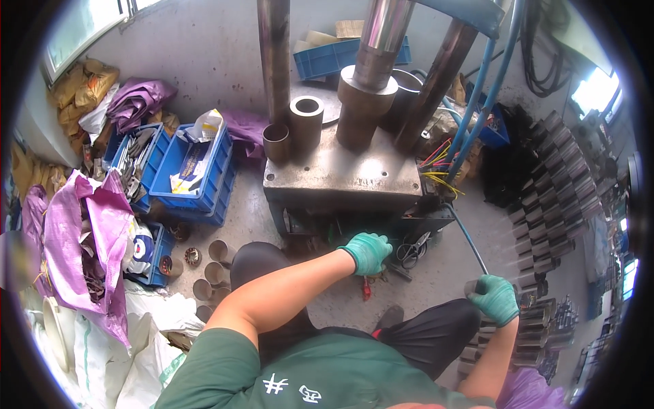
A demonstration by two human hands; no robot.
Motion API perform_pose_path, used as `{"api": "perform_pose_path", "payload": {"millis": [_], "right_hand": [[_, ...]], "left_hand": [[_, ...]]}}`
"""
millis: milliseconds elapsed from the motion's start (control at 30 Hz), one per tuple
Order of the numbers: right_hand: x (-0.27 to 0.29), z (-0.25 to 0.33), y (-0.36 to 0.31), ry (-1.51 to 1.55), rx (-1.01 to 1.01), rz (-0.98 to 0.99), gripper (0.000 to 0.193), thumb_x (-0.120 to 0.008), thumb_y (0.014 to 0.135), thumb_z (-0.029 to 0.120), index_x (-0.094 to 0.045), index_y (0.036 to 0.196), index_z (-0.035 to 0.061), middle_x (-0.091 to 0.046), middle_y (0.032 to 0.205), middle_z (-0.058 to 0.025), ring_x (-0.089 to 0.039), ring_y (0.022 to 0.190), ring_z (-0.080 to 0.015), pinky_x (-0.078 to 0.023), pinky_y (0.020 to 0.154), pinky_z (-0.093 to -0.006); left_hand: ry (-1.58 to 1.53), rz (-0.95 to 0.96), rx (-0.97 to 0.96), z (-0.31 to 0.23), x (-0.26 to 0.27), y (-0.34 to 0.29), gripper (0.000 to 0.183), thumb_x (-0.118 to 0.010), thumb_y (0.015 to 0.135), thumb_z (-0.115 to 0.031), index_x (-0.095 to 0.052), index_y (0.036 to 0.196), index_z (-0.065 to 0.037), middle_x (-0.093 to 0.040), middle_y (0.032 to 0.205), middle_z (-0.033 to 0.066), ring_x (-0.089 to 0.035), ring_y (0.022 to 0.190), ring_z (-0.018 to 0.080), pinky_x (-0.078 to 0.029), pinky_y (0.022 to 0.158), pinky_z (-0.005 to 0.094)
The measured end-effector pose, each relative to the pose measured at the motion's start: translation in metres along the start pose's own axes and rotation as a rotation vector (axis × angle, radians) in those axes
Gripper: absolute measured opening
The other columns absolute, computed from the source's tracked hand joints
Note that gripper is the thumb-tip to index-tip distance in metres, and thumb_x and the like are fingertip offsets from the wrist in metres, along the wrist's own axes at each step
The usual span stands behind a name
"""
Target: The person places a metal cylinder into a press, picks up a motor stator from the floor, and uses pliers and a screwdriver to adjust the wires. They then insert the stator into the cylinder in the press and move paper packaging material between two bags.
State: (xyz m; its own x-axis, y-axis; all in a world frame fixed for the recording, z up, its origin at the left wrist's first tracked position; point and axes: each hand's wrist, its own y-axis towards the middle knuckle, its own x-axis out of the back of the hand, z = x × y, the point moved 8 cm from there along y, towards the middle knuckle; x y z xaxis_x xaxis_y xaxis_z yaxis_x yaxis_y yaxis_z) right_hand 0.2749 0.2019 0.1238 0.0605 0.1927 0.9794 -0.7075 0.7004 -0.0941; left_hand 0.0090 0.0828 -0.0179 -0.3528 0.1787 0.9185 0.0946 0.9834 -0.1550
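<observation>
My left hand (369, 253), in a green glove, is in front of the steel press base (340, 178), just below its front edge. Its fingers are curled, and whatever they hold, if anything, is hidden. Out to the right, my gloved right hand (499, 300) is closed around a short grey metal cylinder (471, 288), of which only one end shows. A thick press ram (368, 88) comes down onto the base. Left of the ram stand a thick-walled steel sleeve (307, 121) and a thinner metal ring (276, 142).
Many metal cylinders (545, 204) are stacked in rows at the right. Blue crates (194, 170) and a purple sack (85, 232) stand at left. Several open metal cylinders (216, 273) stand by my left knee. Scissors (411, 253) lie under the press; a blue hose (470, 238) runs near my right hand.
</observation>
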Motion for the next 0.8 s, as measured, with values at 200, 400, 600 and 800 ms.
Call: {"api": "perform_pose_path", "payload": {"millis": [200,400,600,800], "right_hand": [[-0.001,-0.011,-0.003,0.007,0.074,-0.072,0.017,-0.077,0.075,0.013,-0.076,0.090,0.0086,-0.074,0.082,-0.0148,-0.072,0.078,-0.0347,-0.058,0.073,-0.0435],[0.003,-0.011,0.000,0.344,-0.039,0.004,0.021,-0.067,0.084,0.004,-0.076,0.103,0.0014,-0.075,0.089,-0.0204,-0.073,0.080,-0.0358,-0.059,0.076,-0.0424],[0.062,-0.003,0.035,0.077,0.223,-0.239,0.018,-0.063,0.091,0.002,-0.073,0.105,-0.0010,-0.073,0.094,-0.0177,-0.072,0.082,-0.0296,-0.056,0.075,-0.0404],[0.187,0.022,0.122,0.082,0.299,-1.018,0.022,-0.066,0.104,0.022,-0.071,0.107,0.0013,-0.071,0.097,-0.0147,-0.070,0.085,-0.0272,-0.055,0.082,-0.0365]], "left_hand": [[0.016,-0.013,-0.038,-0.008,0.005,0.004,0.030,-0.072,0.092,-0.028,-0.074,0.111,-0.005,-0.069,0.116,0.0177,-0.069,0.110,0.0358,-0.056,0.095,0.0470],[-0.025,0.027,-0.018,-0.007,-0.006,0.001,0.033,-0.068,0.094,-0.033,-0.075,0.113,-0.006,-0.070,0.114,0.0180,-0.070,0.108,0.0364,-0.055,0.094,0.0474],[-0.034,0.076,-0.043,-0.019,-0.005,-0.007,0.037,-0.069,0.093,-0.037,-0.075,0.114,-0.006,-0.071,0.116,0.0191,-0.071,0.107,0.0371,-0.057,0.092,0.0485],[-0.055,0.088,-0.087,-0.031,-0.006,-0.004,0.040,-0.070,0.093,-0.039,-0.074,0.116,-0.006,-0.070,0.115,0.0191,-0.071,0.107,0.0371,-0.056,0.092,0.0487]]}}
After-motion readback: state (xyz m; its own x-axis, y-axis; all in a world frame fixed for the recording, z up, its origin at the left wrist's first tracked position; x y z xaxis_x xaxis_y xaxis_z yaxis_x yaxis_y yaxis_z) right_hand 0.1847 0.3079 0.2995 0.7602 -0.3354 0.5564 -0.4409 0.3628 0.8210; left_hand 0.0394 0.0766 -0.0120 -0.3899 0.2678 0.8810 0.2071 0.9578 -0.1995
